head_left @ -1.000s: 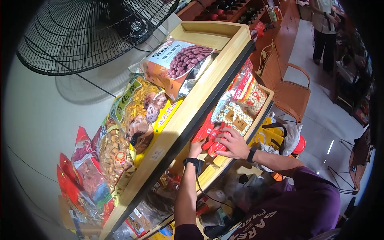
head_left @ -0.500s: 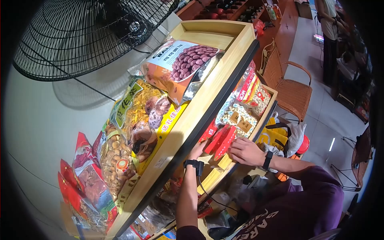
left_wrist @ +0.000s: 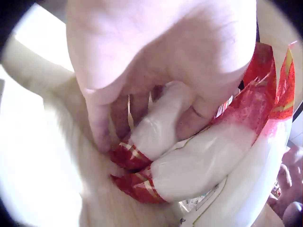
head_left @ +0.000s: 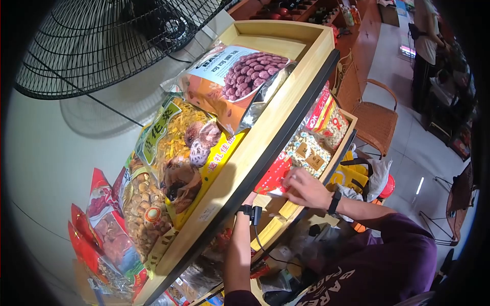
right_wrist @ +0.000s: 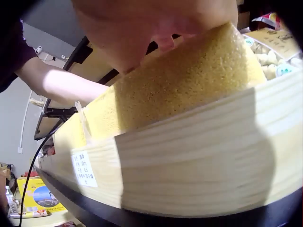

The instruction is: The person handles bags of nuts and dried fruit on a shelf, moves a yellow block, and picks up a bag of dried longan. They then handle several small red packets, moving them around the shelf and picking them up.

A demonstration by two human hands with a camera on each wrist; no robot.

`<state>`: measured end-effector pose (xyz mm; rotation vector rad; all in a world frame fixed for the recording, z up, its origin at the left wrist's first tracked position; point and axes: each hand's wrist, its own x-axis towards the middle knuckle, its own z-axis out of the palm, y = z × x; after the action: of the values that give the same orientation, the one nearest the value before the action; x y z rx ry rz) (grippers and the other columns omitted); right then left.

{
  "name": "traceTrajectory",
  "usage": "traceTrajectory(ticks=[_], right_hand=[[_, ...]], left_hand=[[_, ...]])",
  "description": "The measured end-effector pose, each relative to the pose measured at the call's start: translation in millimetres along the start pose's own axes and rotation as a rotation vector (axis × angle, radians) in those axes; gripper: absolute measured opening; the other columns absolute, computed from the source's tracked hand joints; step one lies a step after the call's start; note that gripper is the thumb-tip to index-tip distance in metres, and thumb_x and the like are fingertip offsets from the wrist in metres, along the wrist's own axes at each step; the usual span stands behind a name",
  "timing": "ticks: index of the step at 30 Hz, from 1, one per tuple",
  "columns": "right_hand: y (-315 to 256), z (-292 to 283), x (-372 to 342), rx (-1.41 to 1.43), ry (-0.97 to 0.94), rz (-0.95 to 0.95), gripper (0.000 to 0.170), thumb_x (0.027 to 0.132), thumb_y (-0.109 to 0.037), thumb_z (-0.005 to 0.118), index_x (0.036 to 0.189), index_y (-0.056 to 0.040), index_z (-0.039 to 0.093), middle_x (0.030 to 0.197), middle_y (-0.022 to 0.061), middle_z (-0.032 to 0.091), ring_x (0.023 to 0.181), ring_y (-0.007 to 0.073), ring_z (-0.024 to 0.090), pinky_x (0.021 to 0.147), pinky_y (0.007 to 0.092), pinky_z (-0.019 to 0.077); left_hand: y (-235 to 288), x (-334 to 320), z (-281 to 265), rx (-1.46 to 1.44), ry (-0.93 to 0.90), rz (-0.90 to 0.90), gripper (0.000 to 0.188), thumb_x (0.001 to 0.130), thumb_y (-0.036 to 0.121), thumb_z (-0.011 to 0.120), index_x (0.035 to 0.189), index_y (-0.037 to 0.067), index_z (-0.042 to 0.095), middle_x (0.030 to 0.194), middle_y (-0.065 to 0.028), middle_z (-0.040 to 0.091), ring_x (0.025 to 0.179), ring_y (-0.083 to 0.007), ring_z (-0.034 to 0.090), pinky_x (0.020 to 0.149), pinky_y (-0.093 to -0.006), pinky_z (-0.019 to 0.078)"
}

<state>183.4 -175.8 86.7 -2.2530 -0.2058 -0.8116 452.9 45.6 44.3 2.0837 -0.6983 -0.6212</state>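
In the left wrist view my left hand [left_wrist: 161, 61] curls its fingers and thumb round a white bag with red ends [left_wrist: 158, 125]. A second white and red bag [left_wrist: 203, 163] lies right beside it. The head view shows a red packet face [head_left: 275, 173] in the lower tray, with most of the left hand hidden under the upper shelf's edge. My right hand [head_left: 309, 188] is at this packet's right side, fingers loosely bent and blurred. From the right wrist, that hand [right_wrist: 156, 28] appears over a yellow rough-surfaced block [right_wrist: 175, 82] behind the tray's wooden front.
Bags of white pieces [head_left: 309, 153] fill the tray's far end. The upper wooden shelf [head_left: 245, 148], with a black edge, overhangs the left hand and carries several large food bags. A black fan [head_left: 122, 46] stands at the left; a wicker chair [head_left: 375, 122] is beyond.
The red packets were tilted up between both hands; now a red face lies flatter, closer to the upper shelf. My right hand moved off them to the right, then slightly back.
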Motion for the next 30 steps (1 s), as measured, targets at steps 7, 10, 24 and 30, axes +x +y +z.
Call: traceTrajectory(ticks=[7,10,24,30], right_hand=[[-9,-10,-1,0.177,0.199,0.22,0.072,0.085,-0.024,0.081,0.146,-0.0081,0.046,0.134,0.0157,0.053,0.121,0.0317,0.058,0.097,0.0373,0.0541],[-1,-6,3,0.474,0.251,0.333,0.077,0.082,-0.024,0.084,0.147,-0.0067,0.045,0.126,0.0161,0.059,0.115,0.0296,0.062,0.098,0.0357,0.0532],[17,-18,21,0.639,-0.193,0.34,0.063,0.084,-0.03,0.087,0.134,-0.0081,0.055,0.104,0.0071,0.063,0.084,0.0155,0.061,0.074,0.0297,0.0524],[6,-18,18,0.425,-0.114,0.42,0.056,0.083,-0.033,0.087,0.125,-0.0064,0.061,0.092,0.009,0.063,0.083,0.0183,0.064,0.072,0.0314,0.0535]], left_hand=[[10,-17,17,0.055,0.086,0.092,0.054,0.094,0.033,0.076,0.138,0.006,0.062,0.136,-0.0112,0.066,0.126,-0.0229,0.061,0.106,-0.0366,0.0486],[20,-27,32,0.071,0.124,0.144,0.055,0.093,0.034,0.077,0.138,0.006,0.062,0.137,-0.012,0.066,0.128,-0.0237,0.061,0.107,-0.037,0.0478],[45,-32,50,0.065,0.009,0.167,0.061,0.093,0.028,0.078,0.145,0.009,0.053,0.141,-0.0126,0.062,0.129,-0.0233,0.06,0.109,-0.0393,0.0492],[49,-53,36,-0.32,-0.092,0.076,0.063,0.093,0.026,0.077,0.147,0.008,0.049,0.14,-0.0124,0.062,0.129,-0.0231,0.059,0.109,-0.039,0.0496]])
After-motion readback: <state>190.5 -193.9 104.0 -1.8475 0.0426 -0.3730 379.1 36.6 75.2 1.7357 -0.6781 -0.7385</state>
